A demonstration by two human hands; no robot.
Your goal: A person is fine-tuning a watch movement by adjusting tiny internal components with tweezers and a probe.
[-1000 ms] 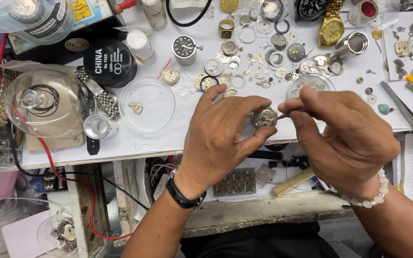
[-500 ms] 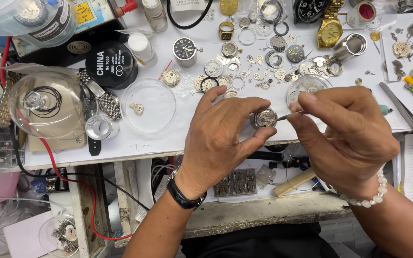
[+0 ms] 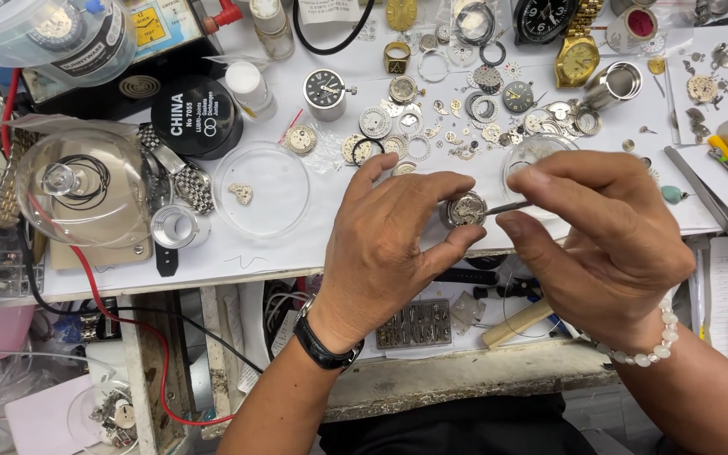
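**Tool tip stays at the watch movement**

The left hand (image 3: 385, 253) pinches a small round watch movement (image 3: 465, 208) between thumb and fingertips, holding it just above the front edge of the white desk (image 3: 297, 244). The right hand (image 3: 608, 244) is closed around a thin metal tool (image 3: 507, 206), its tip touching the movement's right side. Compared with a second ago, both hands have barely shifted and the grip is unchanged; I judge that fine work on the movement continues. A clear round dish (image 3: 261, 190) and scattered watch parts (image 3: 465, 109) lie behind.
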